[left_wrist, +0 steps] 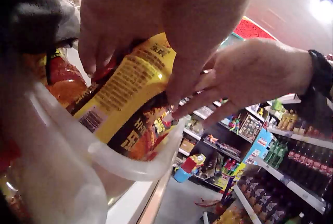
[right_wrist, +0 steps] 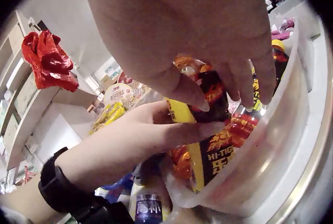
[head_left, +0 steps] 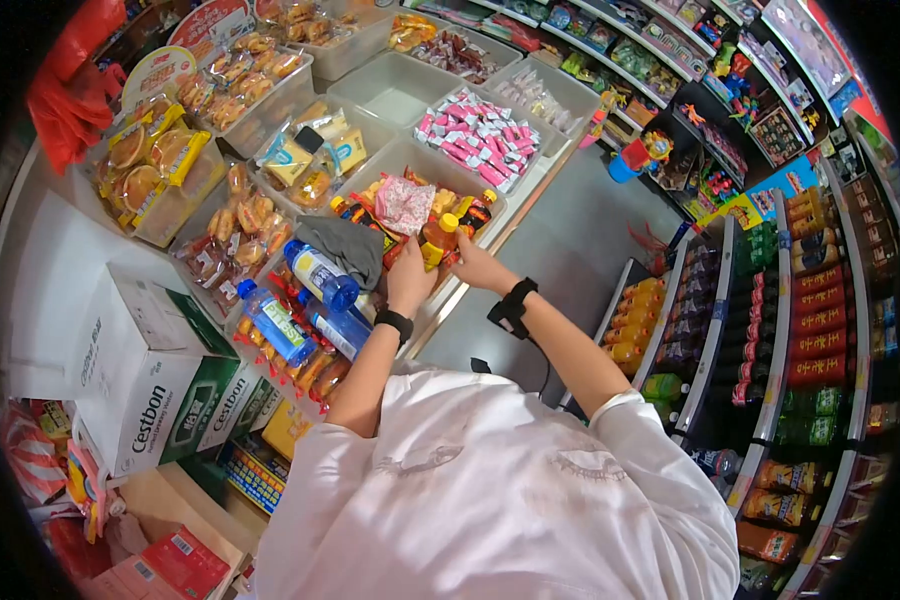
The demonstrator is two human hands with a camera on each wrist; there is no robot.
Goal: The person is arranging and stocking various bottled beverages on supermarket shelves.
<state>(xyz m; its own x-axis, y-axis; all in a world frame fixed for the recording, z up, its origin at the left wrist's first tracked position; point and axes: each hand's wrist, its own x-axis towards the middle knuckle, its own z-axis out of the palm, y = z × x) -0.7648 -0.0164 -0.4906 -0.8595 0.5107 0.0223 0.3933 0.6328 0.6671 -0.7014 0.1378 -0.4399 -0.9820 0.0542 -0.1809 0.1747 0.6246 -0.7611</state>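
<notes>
Hands meet on one bottle: the left hand (head_left: pixel 410 278) and the right hand (head_left: pixel 478 266) both grip a Hi-Tiger drink bottle (head_left: pixel 436 240) standing in a clear plastic bin (left_wrist: pixel 130 168)
The drinks shelves (head_left: pixel 820 300) run down the aisle on the right, well apart from the bench (head_left: pixel 530 195), which carries rows of clear bins of snacks; a Cestbon cardboard box (head_left: pixel 150 380) sits at its near left end; the bin with the bottle is near the bench's aisle-side edge and packed with more bottles of the same kind; three blue-capped water bottles (head_left: pixel 320 275) lie just beside it, next to a grey cloth (head_left: pixel 345 245); the left hand's fingers curl over the bottle's yellow label, the right hand's thumb and fingers pinch it higher up, near the shoulder, and the two hands touch
</notes>
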